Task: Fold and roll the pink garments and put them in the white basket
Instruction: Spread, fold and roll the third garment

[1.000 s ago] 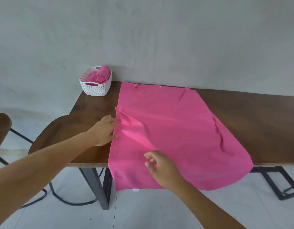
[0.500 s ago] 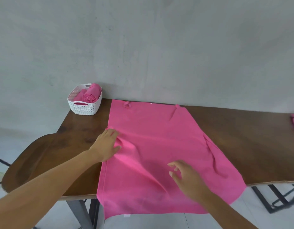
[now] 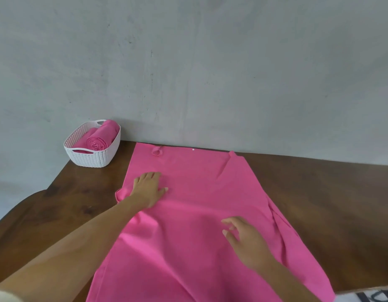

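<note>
A large pink garment (image 3: 201,192) lies spread flat across the dark wooden table (image 3: 319,192), its near end hanging over the front edge. My left hand (image 3: 148,187) presses flat on the cloth near its left edge, fingers straight. My right hand (image 3: 245,238) hovers over or lightly touches the cloth lower right, fingers relaxed and spread, holding nothing. At the table's back left corner stands the white basket (image 3: 93,156) with rolled pink garments (image 3: 101,138) inside.
A grey wall (image 3: 188,62) runs directly behind the table. The table's left edge curves away near the basket. A bit of floor and a dark table frame (image 3: 376,296) show at bottom right.
My left hand slid from the cloth's left edge onto it and now lies flat. My right hand moved up and right across the cloth. The view tilted up and closer.
</note>
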